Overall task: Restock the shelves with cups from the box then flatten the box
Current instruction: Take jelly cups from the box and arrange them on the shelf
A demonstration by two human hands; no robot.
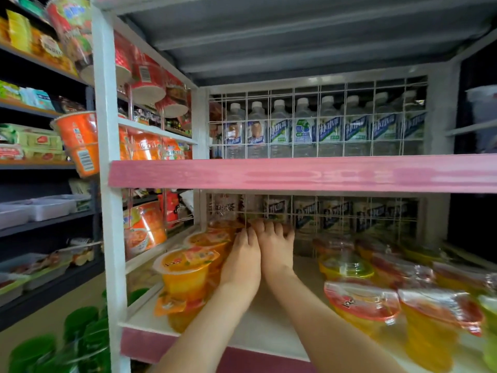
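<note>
Both my hands reach deep into the lower white shelf [263, 327], side by side and touching. My left hand [242, 262] lies against a row of orange jelly cups [185, 270] along the shelf's left side. My right hand [275, 249] stretches to the wire grid at the back. The fingers of both hands look straight, and their tips rest on an orange-lidded cup [228, 224] at the back; most of that cup is hidden. Red-lidded yellow cups [363, 302] fill the shelf's right side. The box is out of view.
A pink shelf edge [295, 173] crosses just above my hands. Water bottles [304, 127] stand behind the wire grid. Noodle bowls [78, 141] hang on the white post [107, 184] at left. Green-lidded cups [80, 332] sit low at bottom left.
</note>
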